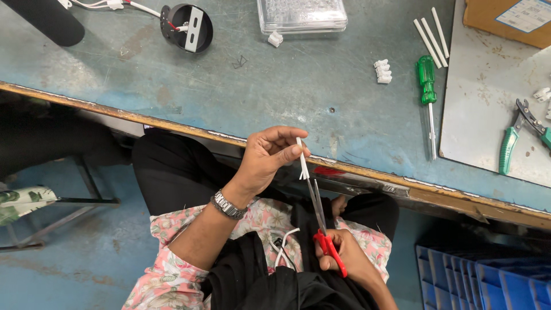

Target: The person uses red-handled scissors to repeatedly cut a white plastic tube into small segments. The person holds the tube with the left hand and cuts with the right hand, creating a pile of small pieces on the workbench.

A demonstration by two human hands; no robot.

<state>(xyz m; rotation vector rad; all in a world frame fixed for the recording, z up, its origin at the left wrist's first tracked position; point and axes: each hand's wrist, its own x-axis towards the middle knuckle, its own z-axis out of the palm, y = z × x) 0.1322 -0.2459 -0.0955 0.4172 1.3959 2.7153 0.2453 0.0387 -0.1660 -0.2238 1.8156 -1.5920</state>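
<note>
My left hand [265, 159], with a metal watch on its wrist, pinches a short white tube [301, 154] upright between thumb and fingertips, just in front of the bench's edge. My right hand [347, 258] rests low over my lap and grips red-handled scissors [328, 247]. The scissors' thin blades [315, 198] point up and meet the split lower end of the tube. A white wire [284, 244] lies on my lap between my arms.
On the blue-grey bench [241, 86] lie a green screwdriver [427, 86], green-handled pliers [516, 132], three white tubes [430, 31], a white terminal block [383, 72], a clear plastic box [301, 14] and a black round lamp housing [186, 26]. A blue crate [488, 275] stands at the lower right.
</note>
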